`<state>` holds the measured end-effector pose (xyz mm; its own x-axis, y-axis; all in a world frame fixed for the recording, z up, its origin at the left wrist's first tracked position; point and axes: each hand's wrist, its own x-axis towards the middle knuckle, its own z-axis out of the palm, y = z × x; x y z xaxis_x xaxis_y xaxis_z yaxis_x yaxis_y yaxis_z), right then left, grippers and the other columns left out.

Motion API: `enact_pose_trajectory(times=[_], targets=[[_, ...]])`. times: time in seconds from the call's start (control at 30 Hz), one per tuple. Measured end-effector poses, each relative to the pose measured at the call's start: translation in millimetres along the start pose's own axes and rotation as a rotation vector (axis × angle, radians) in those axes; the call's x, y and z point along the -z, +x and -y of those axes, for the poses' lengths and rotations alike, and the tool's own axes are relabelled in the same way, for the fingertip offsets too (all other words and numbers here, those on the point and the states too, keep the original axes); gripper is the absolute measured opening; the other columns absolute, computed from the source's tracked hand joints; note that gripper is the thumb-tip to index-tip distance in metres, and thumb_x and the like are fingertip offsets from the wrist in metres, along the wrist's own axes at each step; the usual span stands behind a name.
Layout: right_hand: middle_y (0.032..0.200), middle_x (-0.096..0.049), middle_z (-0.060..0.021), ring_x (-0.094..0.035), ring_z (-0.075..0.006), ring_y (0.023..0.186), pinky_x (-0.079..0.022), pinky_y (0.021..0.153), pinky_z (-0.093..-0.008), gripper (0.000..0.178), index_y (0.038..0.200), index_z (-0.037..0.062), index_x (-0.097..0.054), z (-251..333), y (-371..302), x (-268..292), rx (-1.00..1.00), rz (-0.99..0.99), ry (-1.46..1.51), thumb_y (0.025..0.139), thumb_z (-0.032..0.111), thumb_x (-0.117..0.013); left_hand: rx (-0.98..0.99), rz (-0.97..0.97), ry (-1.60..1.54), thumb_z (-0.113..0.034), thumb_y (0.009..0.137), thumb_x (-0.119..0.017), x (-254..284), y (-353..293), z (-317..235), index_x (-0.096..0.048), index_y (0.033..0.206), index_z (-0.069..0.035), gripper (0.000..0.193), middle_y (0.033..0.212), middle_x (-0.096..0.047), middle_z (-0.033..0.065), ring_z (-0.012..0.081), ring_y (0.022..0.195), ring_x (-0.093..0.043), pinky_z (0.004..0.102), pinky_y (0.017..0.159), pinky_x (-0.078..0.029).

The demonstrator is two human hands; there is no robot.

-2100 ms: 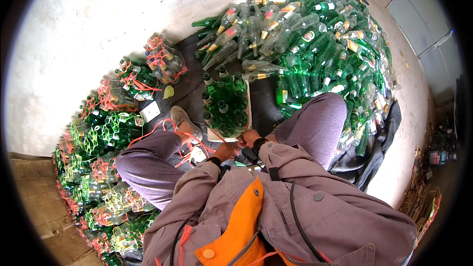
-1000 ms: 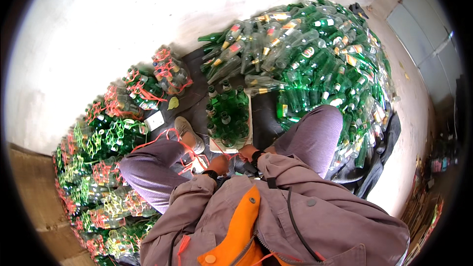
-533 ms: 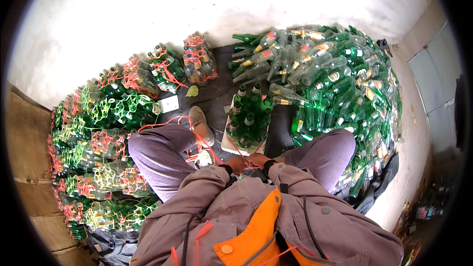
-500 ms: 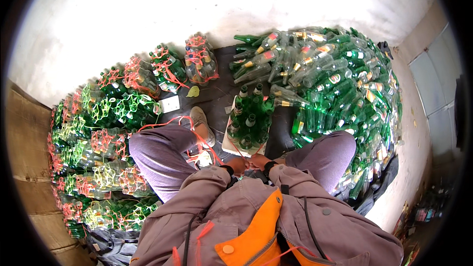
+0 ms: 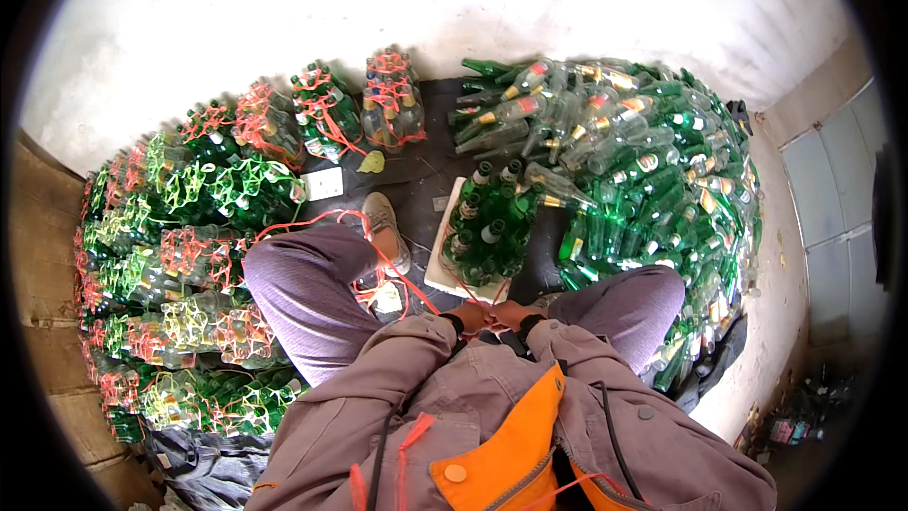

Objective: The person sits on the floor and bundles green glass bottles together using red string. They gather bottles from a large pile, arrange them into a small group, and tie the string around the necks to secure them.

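Observation:
Several green bottles (image 5: 491, 230) stand upright in a tight cluster on a white slab (image 5: 441, 273) between my feet. Red plastic string (image 5: 457, 281) runs from the near side of the cluster down to my hands. My left hand (image 5: 470, 317) is closed on this string, close to my lap. Right beside it, my right hand (image 5: 512, 313) is closed on the string too. The hands nearly touch, and the fine finger positions are partly hidden. A longer loose length of red string loops over my left knee and past my shoe (image 5: 382, 218).
A large heap of loose green and clear bottles (image 5: 653, 161) fills the right side. At left stand rows of bottle bundles (image 5: 232, 194) tied with red and yellow-green string. A white card (image 5: 324, 184) and a yellow leaf (image 5: 372, 162) lie on the dark floor covering.
The bottle cluster looks more tilted to the right in view as the head view has shifted slightly. My hands stay together at the near side of the cluster, on the string.

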<state>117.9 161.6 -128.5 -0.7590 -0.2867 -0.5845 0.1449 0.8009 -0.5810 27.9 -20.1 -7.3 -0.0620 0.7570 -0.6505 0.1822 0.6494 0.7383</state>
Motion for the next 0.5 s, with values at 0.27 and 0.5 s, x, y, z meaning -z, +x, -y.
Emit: enact_pose_trajectory(times=[0.27, 0.5], targets=[[0.088, -0.073, -0.0148, -0.072, -0.0297, 0.082, -0.056, 0.075, -0.0404, 0.033, 0.086, 0.0032, -0.069, -14, 4, -18, -0.096, -0.024, 0.505, 0.092, 0.030, -0.051, -0.162, 0.083, 0.212, -0.038, 0.097, -0.054, -13, 23, 26, -0.068, 0.119, -0.013, 0.036, 0.101, -0.073, 0.0126, 0.0292, 0.089, -0.071, 0.0406, 0.080, -0.052], [0.082, -0.071, -0.0118, -0.069, -0.0197, 0.078, -0.055, 0.065, -0.0349, 0.025, 0.087, -0.0016, -0.071, 46, -3, 2, -0.464, -0.078, 1.035, 0.090, 0.019, -0.056, -0.273, 0.043, 0.490, -0.034, 0.095, -0.055, -12, 17, 61, -0.069, 0.117, -0.014, 0.033, 0.100, -0.072, 0.0131, 0.0281, 0.086, -0.071, 0.0425, 0.077, -0.053]])
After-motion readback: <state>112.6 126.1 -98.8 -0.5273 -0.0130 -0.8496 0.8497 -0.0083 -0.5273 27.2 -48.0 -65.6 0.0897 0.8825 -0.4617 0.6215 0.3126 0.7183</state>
